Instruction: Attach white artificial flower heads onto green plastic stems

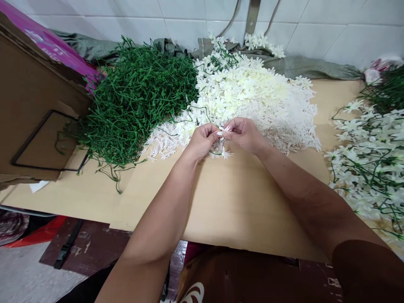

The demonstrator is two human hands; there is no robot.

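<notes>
My left hand point(202, 141) and my right hand point(243, 134) meet at the near edge of a big heap of white plastic flowers point(252, 97). Both hands have their fingers pinched together on a small white flower piece point(222, 134) held between them. A few white petals point(225, 153) poke out under my left hand. A tangled pile of green plastic stems point(135, 97) lies to the left of the white heap. Both rest on a tan cardboard sheet point(233, 202) that serves as the work surface.
Assembled green stems with white flowers point(369, 164) are piled at the right. A brown cardboard box point(34, 113) stands at the left with a pink bag point(57, 46) behind it. Grey-green cloth point(303, 66) lies along the white tiled wall point(315, 25).
</notes>
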